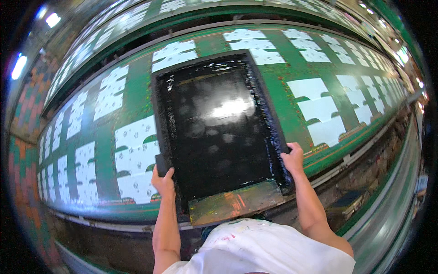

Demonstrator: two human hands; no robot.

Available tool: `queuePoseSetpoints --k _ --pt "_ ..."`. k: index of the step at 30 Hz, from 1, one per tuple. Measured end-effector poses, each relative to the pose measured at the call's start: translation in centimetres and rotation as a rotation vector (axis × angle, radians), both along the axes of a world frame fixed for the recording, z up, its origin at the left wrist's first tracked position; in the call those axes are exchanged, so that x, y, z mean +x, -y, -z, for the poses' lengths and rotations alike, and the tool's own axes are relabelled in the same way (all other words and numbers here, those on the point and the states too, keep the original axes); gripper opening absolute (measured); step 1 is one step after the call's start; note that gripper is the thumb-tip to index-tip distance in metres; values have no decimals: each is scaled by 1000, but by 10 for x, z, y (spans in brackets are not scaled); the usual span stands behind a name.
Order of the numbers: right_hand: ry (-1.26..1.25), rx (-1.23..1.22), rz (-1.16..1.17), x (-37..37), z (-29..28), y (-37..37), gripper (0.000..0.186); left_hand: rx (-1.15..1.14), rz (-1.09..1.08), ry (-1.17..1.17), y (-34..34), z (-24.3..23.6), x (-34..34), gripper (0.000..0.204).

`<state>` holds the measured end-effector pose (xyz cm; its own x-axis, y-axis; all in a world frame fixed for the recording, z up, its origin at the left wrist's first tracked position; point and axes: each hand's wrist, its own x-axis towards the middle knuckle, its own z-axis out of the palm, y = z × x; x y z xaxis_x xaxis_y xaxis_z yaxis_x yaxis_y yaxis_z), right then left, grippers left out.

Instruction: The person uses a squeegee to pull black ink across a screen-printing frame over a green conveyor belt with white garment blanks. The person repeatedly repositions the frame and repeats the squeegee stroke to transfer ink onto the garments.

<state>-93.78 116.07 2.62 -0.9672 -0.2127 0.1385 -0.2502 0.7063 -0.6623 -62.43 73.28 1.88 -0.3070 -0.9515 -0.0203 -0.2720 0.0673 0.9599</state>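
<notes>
A large black-inked printing screen frame (214, 123) lies flat on a long green table (283, 105). My left hand (163, 180) grips the frame's left edge near its front corner. My right hand (293, 157) grips the frame's right edge near the front. A flat squeegee board (235, 203), smeared with green and orange ink, rests along the frame's near end, between my two arms. The black mesh shines with wet ink in the middle.
White cut fabric pieces with small prints (134, 155) lie in rows left of the frame, and plain white pieces (321, 109) lie to its right. A second green table (137, 18) with more pieces runs behind. A metal rail (346, 160) edges the table front.
</notes>
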Motion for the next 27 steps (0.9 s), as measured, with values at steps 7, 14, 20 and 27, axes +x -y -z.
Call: queuePoseSetpoints --k 7,14,20,27 --pt "48 -62 -26 -29 9 -43 42 25 6 -42 -45 -12 -33 53" --pt "163 -115 -23 -43 20 -58 46 -18 14 36 -53 -8 -40 54" --pt "-162 142 -184 -14 -16 -47 52 -18 35 58 -50 2 -39 57" --pt "6 178 -1139 121 -89 -21 63 -73 24 186 -44 15 -40 61"
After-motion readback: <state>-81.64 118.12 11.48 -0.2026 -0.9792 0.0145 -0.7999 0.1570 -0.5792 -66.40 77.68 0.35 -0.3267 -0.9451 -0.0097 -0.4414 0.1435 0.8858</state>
